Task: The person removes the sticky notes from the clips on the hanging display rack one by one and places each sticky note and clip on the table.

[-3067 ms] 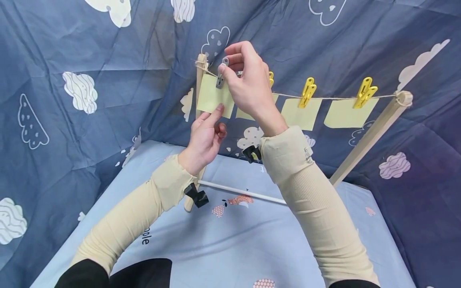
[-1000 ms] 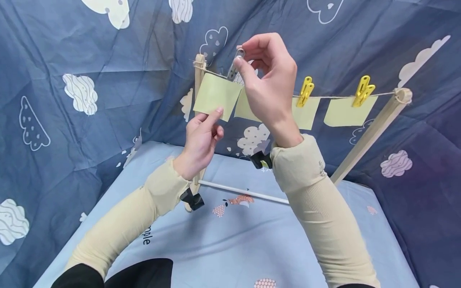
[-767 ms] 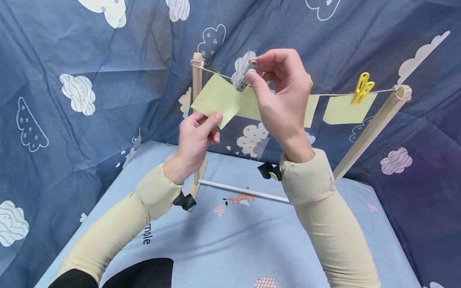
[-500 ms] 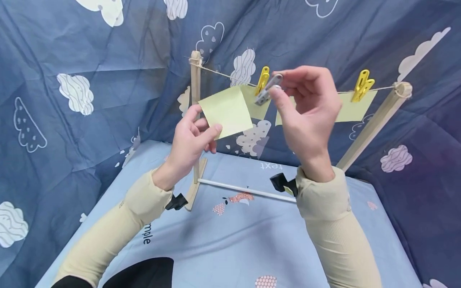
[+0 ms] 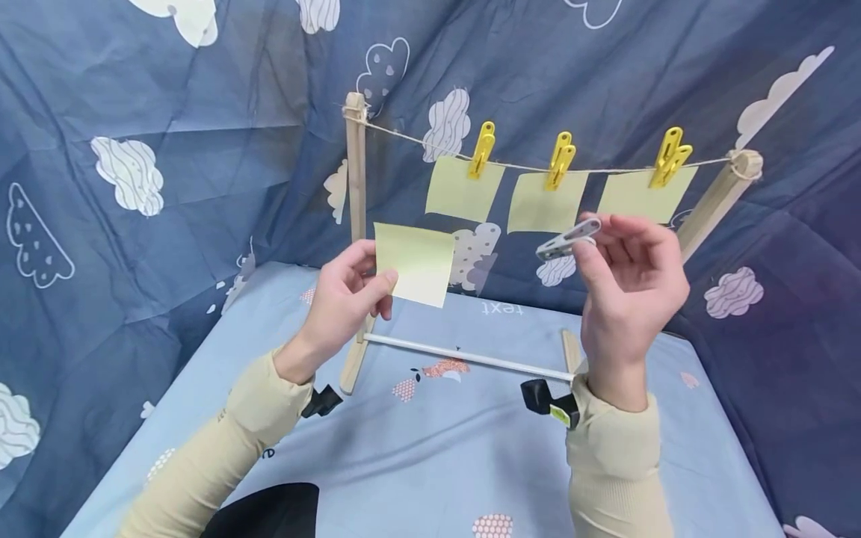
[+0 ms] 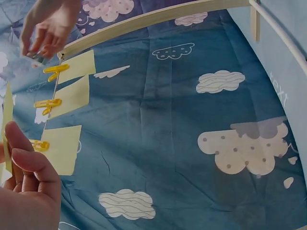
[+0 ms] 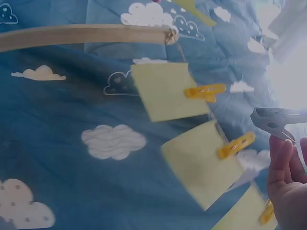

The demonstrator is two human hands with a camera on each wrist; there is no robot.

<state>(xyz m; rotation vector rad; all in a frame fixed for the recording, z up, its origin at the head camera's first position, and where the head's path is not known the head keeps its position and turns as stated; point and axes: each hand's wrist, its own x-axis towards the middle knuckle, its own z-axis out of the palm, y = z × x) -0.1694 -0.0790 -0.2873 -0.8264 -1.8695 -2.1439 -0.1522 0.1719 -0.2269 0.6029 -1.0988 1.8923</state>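
Note:
My left hand (image 5: pixel 346 291) pinches a pale yellow sticky note (image 5: pixel 415 267) by its left edge, below the left stretch of the string and apart from it. Between thumb and fingers, my right hand (image 5: pixel 632 291) holds a grey clothespin (image 5: pixel 569 239), in front of the hanging notes. The same grey clothespin (image 7: pixel 276 119) shows at the right of the right wrist view. Three yellow clothespins, the left one (image 5: pixel 482 151), the middle one (image 5: pixel 560 161) and the right one (image 5: pixel 670 158), each fasten a yellow note to the string (image 5: pixel 410 137).
The string runs between a left wooden post (image 5: pixel 356 172) and a right wooden post (image 5: pixel 716 198). A white rod (image 5: pixel 464 357) joins the stand low down, above the light blue cloth (image 5: pixel 417 463). Dark blue cloud-patterned fabric (image 5: pixel 222 90) hangs behind.
The grey clothespin came off the leftmost note and the string, and my right hand carried it right and down. My left hand drew that note down and away from the string.

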